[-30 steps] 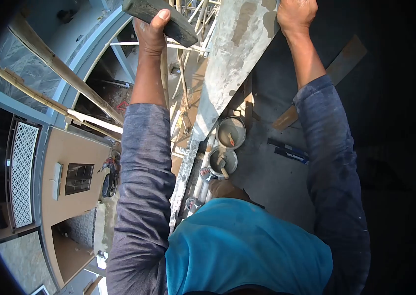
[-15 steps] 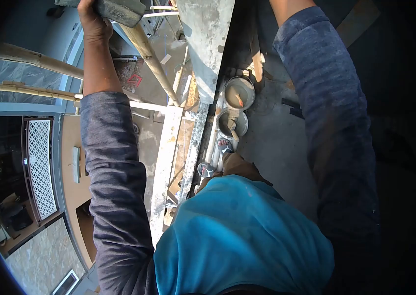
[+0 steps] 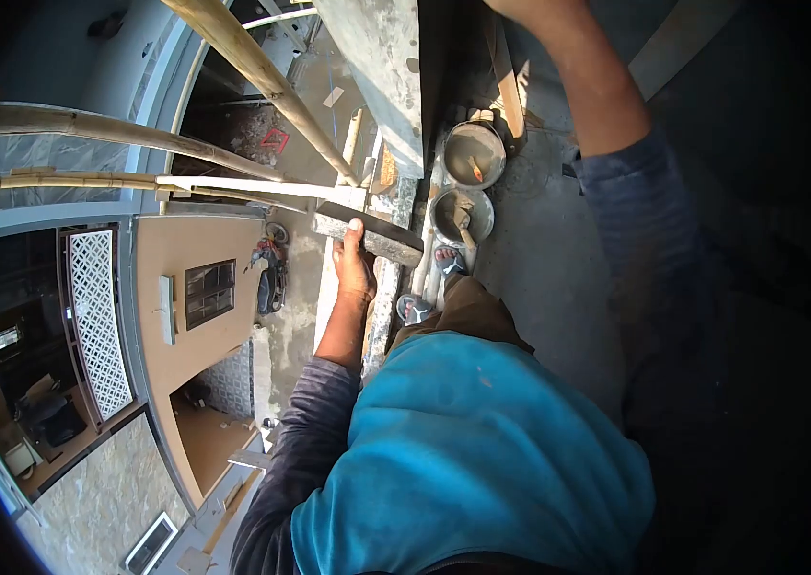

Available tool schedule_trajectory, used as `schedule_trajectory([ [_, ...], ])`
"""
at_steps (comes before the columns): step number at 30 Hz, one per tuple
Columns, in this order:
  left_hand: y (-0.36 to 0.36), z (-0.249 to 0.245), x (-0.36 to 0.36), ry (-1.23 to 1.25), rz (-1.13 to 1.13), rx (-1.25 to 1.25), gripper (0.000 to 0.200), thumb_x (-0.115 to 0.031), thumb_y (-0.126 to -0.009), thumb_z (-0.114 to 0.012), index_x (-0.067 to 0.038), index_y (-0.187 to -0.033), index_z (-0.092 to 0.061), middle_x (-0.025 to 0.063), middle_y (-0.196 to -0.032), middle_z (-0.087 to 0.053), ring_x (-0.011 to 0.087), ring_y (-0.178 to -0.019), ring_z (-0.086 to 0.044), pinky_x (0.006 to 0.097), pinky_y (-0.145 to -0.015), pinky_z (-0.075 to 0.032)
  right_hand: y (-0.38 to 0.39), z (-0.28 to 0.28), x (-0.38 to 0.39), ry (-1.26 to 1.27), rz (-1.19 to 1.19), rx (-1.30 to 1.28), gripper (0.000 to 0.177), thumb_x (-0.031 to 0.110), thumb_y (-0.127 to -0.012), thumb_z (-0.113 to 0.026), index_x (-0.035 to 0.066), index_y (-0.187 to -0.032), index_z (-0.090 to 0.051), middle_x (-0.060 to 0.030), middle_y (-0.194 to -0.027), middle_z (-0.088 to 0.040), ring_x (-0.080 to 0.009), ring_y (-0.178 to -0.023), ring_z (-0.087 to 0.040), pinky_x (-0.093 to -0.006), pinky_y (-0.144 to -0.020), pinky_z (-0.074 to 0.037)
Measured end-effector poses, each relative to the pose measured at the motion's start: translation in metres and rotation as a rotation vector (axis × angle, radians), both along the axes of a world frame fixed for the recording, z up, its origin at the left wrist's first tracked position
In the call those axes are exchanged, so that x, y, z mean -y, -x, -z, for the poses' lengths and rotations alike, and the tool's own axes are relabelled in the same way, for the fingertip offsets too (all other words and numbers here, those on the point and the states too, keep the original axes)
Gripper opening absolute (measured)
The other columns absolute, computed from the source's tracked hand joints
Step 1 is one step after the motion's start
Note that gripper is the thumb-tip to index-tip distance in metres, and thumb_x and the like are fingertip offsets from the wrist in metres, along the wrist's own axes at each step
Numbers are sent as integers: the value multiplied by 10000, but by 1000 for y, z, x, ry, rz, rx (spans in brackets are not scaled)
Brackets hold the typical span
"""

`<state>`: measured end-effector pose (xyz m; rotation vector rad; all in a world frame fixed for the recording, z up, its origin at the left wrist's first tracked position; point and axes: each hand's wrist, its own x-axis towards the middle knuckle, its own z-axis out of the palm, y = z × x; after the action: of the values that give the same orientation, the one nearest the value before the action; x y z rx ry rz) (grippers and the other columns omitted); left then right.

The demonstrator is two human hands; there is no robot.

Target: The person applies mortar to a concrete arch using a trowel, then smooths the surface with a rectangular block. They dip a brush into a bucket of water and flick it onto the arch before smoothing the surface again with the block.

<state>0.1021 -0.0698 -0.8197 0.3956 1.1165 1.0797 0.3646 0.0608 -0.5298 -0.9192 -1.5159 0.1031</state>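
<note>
My left hand (image 3: 355, 268) grips a grey, mortar-smeared plastering float (image 3: 372, 236), with the thumb across its near edge. The float's handle is hidden. It is held out over the narrow ledge (image 3: 379, 321), left of my feet. At the top edge of the view is my right hand (image 3: 518, 10), cut off by the frame, so its fingers do not show. Below it stands a bucket (image 3: 500, 172) of grey, wet-looking mix with an orange-tipped tool (image 3: 475, 170) in it. A second bucket (image 3: 488, 228) nearer me holds mortar and a trowel (image 3: 464, 226).
Bamboo poles (image 3: 276, 91) cross the left side. A pale concrete column (image 3: 391, 67) rises ahead. My feet (image 3: 449, 261) are beside the ledge, with a drop to the ground on its left. A motorbike (image 3: 271, 273) stands below.
My left hand has come down from the upper left towards the ledge, still with the float. The right arm has shifted, its hand staying at the top edge. The view has turned slightly left.
</note>
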Motion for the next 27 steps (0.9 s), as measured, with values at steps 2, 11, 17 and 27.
schedule_trajectory([
  [2,-4,2,10,64,76,25,495,-350,-844,-712,-48,-1192,-528,85,-1126,-610,238,-1047,-587,420,-975,-443,1,88,45,402,-66,-38,576,348,-927,-635,-12,-1348,-480,-216,-1295,-560,-260,-1119,-602,-319,-923,-492],
  [11,-30,33,27,19,443,41,657,-357,-818,-759,-36,-1305,-457,90,-1207,-568,196,-1092,-543,355,-954,-431,38,324,217,1690,-527,-1310,412,427,-979,-518,140,-1273,-541,-15,-1027,-641,-153,-870,-628,-331,-683,-535],
  [17,-25,41,-56,-100,451,-624,1239,-600,-745,-742,-12,-1517,29,307,-1441,-350,360,-1317,-384,430,-1088,-296,6,370,260,1573,-322,-1502,420,419,-960,-554,128,-1262,-536,-23,-1108,-619,-181,-941,-628,-361,-732,-557],
  [27,-1,-63,-358,-848,-414,-815,676,-207,-721,-848,114,-1156,-444,212,-985,-632,299,-862,-673,421,-768,-598,-48,644,241,1889,439,-897,478,438,-933,-575,87,-1255,-535,-104,-1055,-613,-266,-940,-623,-440,-750,-567],
])
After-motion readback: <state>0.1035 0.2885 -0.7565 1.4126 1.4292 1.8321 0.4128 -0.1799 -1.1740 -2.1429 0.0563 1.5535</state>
